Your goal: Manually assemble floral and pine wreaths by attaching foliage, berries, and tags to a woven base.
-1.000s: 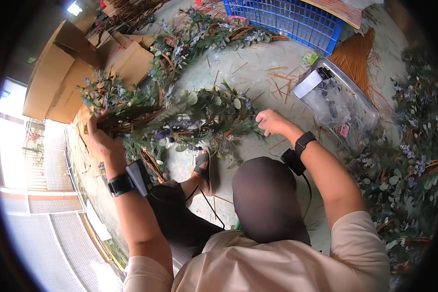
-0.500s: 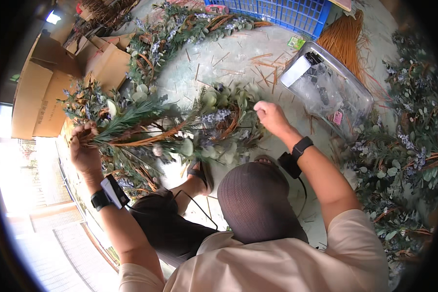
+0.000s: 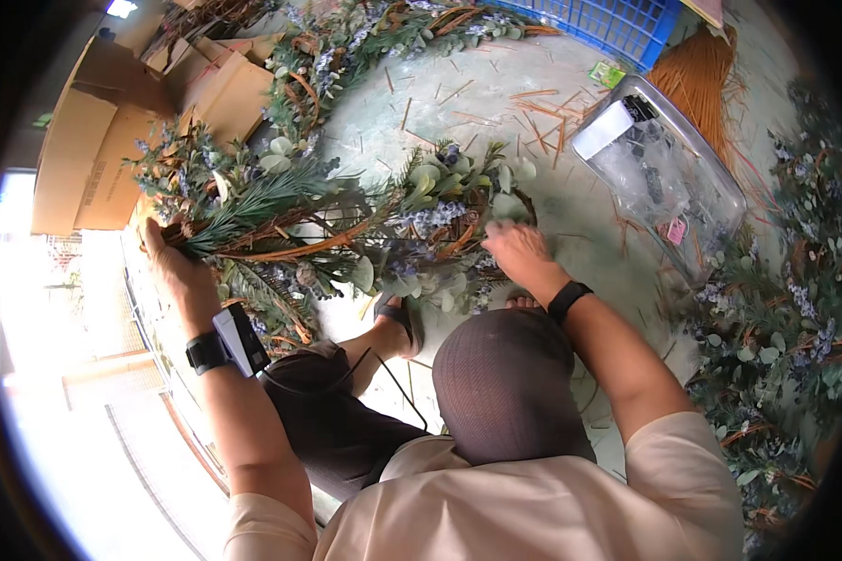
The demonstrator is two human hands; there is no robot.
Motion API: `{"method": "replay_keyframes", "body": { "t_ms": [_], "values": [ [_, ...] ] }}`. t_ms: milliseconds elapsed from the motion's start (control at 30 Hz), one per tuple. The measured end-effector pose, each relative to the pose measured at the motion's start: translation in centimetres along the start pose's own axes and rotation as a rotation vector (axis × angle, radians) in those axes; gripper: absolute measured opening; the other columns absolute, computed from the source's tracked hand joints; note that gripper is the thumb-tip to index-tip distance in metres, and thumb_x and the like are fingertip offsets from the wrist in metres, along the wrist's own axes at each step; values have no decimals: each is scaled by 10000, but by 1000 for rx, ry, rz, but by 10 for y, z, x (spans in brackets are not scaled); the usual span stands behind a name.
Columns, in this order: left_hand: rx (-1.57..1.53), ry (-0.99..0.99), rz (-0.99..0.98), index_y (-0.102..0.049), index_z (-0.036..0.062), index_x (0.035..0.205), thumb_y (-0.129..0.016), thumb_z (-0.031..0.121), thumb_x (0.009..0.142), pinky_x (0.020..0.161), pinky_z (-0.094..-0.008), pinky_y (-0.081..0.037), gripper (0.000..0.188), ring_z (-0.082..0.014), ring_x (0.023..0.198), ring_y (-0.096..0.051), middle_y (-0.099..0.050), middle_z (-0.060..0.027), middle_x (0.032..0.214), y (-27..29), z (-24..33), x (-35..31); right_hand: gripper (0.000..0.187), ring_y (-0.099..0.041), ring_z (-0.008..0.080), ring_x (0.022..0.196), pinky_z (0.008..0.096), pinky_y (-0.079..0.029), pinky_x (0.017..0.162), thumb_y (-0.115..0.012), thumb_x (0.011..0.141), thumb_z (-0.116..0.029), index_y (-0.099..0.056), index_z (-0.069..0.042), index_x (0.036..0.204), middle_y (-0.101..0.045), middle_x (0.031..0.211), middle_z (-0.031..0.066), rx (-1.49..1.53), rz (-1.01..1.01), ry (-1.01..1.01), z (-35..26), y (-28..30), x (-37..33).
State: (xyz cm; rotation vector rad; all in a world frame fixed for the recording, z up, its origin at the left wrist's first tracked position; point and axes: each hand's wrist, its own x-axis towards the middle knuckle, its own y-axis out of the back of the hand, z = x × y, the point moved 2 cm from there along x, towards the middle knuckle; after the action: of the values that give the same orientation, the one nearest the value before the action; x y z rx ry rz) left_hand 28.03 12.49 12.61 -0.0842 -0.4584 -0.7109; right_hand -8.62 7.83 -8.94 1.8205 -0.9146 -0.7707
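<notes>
A leafy garland (image 3: 318, 245) of brown twigs, pine sprigs, eucalyptus-like leaves, blue-purple flowers and small cones stretches across in front of my knees. Its left end is in the grip of my left hand (image 3: 176, 271), the thumb up along the twigs. At the right end, my right hand (image 3: 519, 254) has its fingers curled in against the leaves and twigs; the fingertips are partly hidden there. More greenery lies under and behind the garland on the left, so its lower outline is hard to separate.
Cardboard boxes (image 3: 112, 154) stand at the left. Another garland (image 3: 332, 61) curves along the back, and more greenery (image 3: 767, 346) lines the right. A clear plastic bin (image 3: 660, 173) holds bags, near a blue crate (image 3: 617, 28) and a bundle of brown sticks (image 3: 697, 79). Loose twigs litter the floor.
My right hand has moved down and slightly left, from beside the leaves onto the garland's right end. My left hand keeps hold of the left end. The whole view has shifted slightly.
</notes>
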Motion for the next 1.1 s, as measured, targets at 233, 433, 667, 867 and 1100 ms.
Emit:
{"method": "replay_keyframes", "body": {
  "t_ms": [233, 433, 667, 867, 1100],
  "values": [
    [-256, 305, 128, -481, 36, 968, -497, 247, 839, 670, -303, -461, 248, -188, 745, -539, -568, -105, 860, -10, 19, -11, 228, -589, 311, 790, 405, -457, 694, -530, 771, -209, -554, 5, 847, -594, 835, 196, 64, -242, -7, 5, 23, 3],
    [-409, 312, 123, -506, 38, 834, -533, 185, 782, 594, -298, -461, 158, -180, 615, -546, -591, -111, 696, -2, 6, 0, 169, -474, 301, 969, 380, -399, 813, -549, 726, -100, -537, -40, 883, -535, 962, 129, 182, 262, 408, -49, 114, 37],
    [-504, 318, 225, -518, 37, 737, -558, 156, 753, 586, -276, -439, 126, -176, 602, -539, -583, -109, 679, -17, 14, -6, 244, -453, 294, 1001, 380, -391, 848, -627, 690, -146, -532, -25, 880, -547, 937, 123, 148, 84, 398, -65, 84, 67],
    [-616, 283, 41, -472, 50, 739, -494, 156, 787, 773, -416, -445, 119, -208, 671, -521, -528, -96, 673, -15, 21, -6, 110, -470, 269, 965, 387, -400, 819, -549, 716, -125, -538, -35, 779, -551, 894, 114, -131, 6, 526, -76, 109, 66],
    [-665, 87, -352, -443, 53, 734, -465, 194, 765, 916, -437, -306, 145, -286, 883, -467, -482, -94, 732, -16, 32, -3, 197, -515, 246, 858, 342, -423, 727, -618, 681, -203, -560, -40, 777, -563, 839, 102, 43, 155, 554, -62, 77, 36]
  ]
}}
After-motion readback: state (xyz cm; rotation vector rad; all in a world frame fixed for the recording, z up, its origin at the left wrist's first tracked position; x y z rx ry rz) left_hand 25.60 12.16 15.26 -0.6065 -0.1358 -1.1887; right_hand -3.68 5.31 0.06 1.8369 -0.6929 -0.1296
